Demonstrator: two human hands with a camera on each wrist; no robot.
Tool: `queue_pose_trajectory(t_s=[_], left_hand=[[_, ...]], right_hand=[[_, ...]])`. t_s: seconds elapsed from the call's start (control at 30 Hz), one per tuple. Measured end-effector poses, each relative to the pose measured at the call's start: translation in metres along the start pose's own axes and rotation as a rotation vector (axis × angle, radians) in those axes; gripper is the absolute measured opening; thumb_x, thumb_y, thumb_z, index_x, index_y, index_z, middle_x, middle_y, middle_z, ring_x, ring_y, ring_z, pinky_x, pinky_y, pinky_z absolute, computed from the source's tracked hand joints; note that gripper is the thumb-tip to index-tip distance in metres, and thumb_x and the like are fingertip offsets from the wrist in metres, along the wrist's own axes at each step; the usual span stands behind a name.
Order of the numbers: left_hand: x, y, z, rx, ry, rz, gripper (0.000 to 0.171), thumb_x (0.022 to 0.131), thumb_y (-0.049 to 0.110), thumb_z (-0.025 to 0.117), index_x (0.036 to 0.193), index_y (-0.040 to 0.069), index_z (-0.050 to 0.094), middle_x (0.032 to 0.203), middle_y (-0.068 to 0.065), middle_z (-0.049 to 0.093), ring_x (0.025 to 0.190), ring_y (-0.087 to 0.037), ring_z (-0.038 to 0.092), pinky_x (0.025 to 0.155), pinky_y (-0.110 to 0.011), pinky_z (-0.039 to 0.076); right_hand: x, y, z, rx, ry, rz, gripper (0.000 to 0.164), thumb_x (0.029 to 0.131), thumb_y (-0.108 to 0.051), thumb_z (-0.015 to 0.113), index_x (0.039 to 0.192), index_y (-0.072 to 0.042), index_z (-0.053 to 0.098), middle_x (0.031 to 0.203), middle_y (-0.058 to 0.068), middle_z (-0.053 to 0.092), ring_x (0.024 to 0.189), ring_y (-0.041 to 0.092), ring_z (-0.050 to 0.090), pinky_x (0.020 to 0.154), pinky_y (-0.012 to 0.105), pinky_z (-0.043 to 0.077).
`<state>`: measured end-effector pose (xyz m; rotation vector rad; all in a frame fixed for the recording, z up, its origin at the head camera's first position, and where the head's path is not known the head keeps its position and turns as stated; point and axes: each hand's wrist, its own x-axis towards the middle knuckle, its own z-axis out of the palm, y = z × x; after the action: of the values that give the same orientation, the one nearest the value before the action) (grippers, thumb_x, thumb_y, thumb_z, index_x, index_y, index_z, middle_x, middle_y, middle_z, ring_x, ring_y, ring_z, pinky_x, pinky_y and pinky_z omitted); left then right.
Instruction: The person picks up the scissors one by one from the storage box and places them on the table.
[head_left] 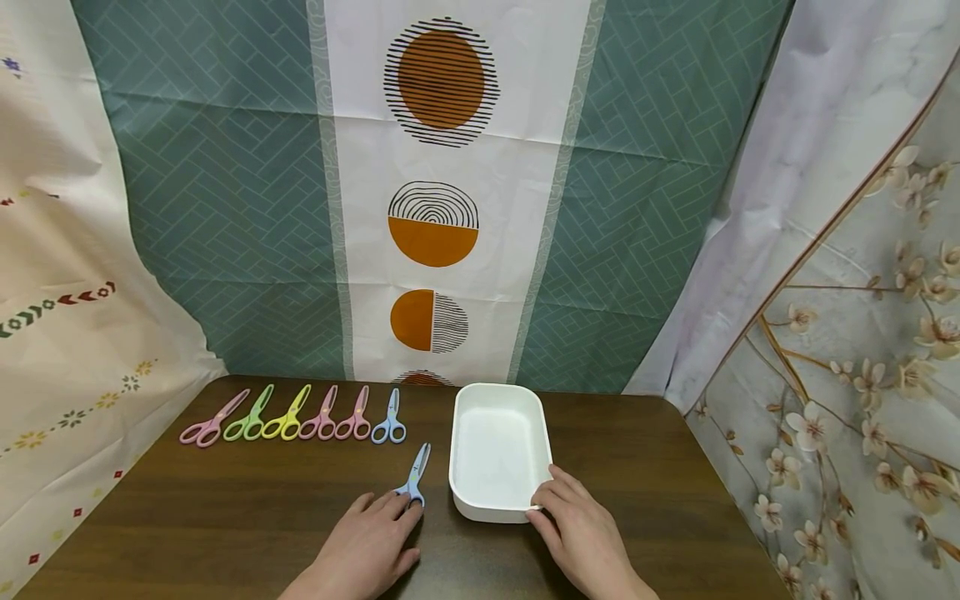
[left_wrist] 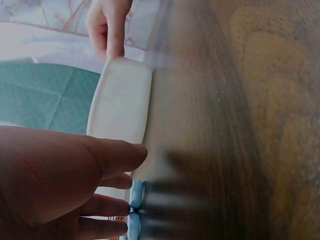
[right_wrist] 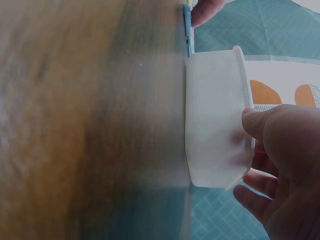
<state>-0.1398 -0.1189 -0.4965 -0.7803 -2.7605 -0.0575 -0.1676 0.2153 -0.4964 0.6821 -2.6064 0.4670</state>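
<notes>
In the head view my left hand (head_left: pixel 366 542) is at the near middle of the table, its fingertips on the handle loops of a pair of light blue scissors (head_left: pixel 416 479). The blades point away from me. In the left wrist view the fingers reach out nearly straight to the blue loops (left_wrist: pixel 136 194), with the thumb apart from them. My right hand (head_left: pixel 583 529) holds the near right corner of a white rectangular tub (head_left: pixel 491 513). The right wrist view has the thumb (right_wrist: pixel 254 121) outside the tub's rim and fingers over its other side.
Along the back left of the dark wooden table (head_left: pixel 247 517) lies a row of scissors: pink scissors (head_left: pixel 214 418), green scissors (head_left: pixel 251 414), yellow scissors (head_left: pixel 287 414), two more pink pairs and another blue pair (head_left: pixel 390 418). Patterned cloths (head_left: pixel 637 208) hang behind and beside the table.
</notes>
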Motion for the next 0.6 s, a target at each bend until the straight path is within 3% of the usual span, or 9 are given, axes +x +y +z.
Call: queue_pose_trajectory(t_s=[0.2,0.6], left_hand=[[0.001,-0.001,-0.001,-0.014,-0.051,0.005,0.054,0.094,0.046,0.085,0.134,0.01,0.075,0.138,-0.013,0.072,0.126,-0.035,0.07,0.1,-0.058,0.053],[0.01,-0.002,0.002,-0.022,-0.05,-0.013,0.052,0.096,0.044,0.084,0.137,0.013,0.075,0.14,-0.013,0.071,0.127,-0.036,0.066,0.099,-0.062,0.052]], right_hand=[[0.0,0.0,0.0,-0.002,0.009,-0.003,0.017,0.097,-0.027,0.088,0.095,-0.028,0.071,0.11,-0.014,0.072,0.145,0.026,0.06,0.103,0.046,0.06],[-0.001,0.001,0.001,-0.007,0.021,-0.013,0.017,0.096,-0.026,0.088,0.095,-0.028,0.071,0.11,-0.014,0.072,0.144,0.026,0.06,0.103,0.046,0.06]])
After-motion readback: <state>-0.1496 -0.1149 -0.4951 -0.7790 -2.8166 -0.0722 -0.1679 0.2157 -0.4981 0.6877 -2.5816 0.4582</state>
